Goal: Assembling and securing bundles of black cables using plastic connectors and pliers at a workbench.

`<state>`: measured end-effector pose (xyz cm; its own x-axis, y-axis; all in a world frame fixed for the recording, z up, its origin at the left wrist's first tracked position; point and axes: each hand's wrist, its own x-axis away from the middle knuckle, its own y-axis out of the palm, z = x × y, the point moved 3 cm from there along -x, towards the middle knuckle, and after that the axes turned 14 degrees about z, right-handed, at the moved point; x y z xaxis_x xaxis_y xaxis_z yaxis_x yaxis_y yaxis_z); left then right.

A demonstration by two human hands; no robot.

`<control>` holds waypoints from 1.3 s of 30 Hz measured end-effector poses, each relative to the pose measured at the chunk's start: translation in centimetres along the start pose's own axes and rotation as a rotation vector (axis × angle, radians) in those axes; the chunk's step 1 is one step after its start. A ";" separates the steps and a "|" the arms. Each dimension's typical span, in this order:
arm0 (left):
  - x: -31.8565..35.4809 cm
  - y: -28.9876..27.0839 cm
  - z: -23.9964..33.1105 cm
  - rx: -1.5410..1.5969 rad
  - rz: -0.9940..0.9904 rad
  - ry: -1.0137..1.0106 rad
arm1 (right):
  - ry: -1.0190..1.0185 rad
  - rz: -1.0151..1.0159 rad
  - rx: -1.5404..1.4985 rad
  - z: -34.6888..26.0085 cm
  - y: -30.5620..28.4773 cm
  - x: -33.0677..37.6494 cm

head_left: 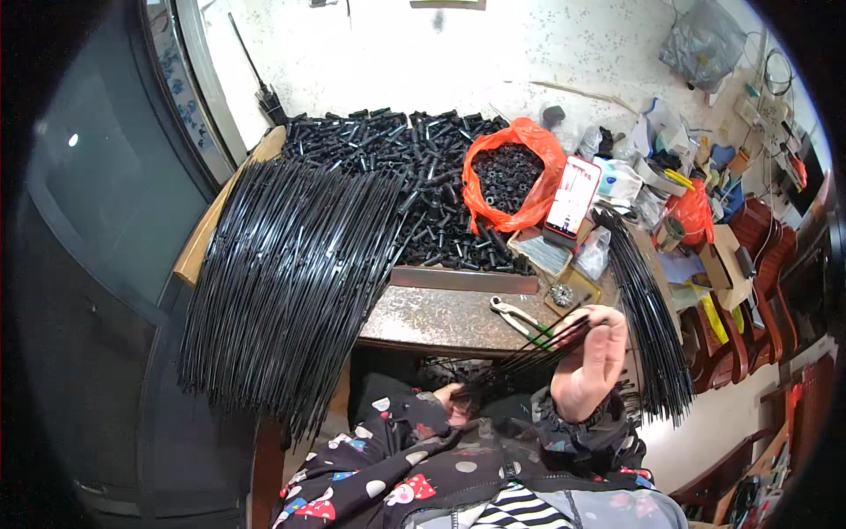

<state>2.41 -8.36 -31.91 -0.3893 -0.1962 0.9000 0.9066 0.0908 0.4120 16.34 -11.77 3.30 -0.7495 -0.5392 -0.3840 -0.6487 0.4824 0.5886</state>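
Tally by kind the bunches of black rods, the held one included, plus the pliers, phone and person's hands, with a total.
Bunches of black rods: 3 (left bunch, right bunch, held bunch)
Pliers: 1
Phone: 1
Hands: 2 (left hand, right hand)
Total: 7

No wording, number, brand or sign can be read. The lit screen of a red-framed rectangular smartphone (575,189), propped at a tilt beside an orange-red plastic bag (539,139), shows a pale display with dark shapes in its upper part and fine marks lower down, too small to make out as writing. A white-and-blue soft packet (619,181) just right of it carries coloured patches, too blurred to tell whether they are lettering or plain decoration.
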 end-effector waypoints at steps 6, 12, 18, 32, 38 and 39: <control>11.1 6.2 5.4 -1.625 0.402 1.186 | 0.581 -0.349 0.045 2.8 0.0 0.8; 24.3 12.3 9.8 -0.529 -0.411 1.721 | 0.518 -0.531 0.060 2.3 1.3 1.2; 25.1 10.2 9.9 -0.694 0.029 1.826 | 0.637 -0.668 -0.034 1.1 -0.3 2.3; 30.1 5.7 9.2 -1.023 -0.138 1.658 | 0.274 -1.297 -0.397 -2.0 -0.2 2.0; 30.4 6.6 9.8 -0.804 -0.532 1.595 | 0.192 -1.440 -0.404 -1.8 0.3 0.4; 30.3 7.2 9.8 -0.868 -0.483 1.719 | 0.130 -1.528 -0.413 -1.3 0.5 0.2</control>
<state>-4.47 -4.10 -0.28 -0.5264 -0.6700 -0.5235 0.8215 -0.5596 -0.1099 16.04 -12.55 4.44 0.5764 -0.3833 -0.7217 -0.6533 -0.7466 -0.1252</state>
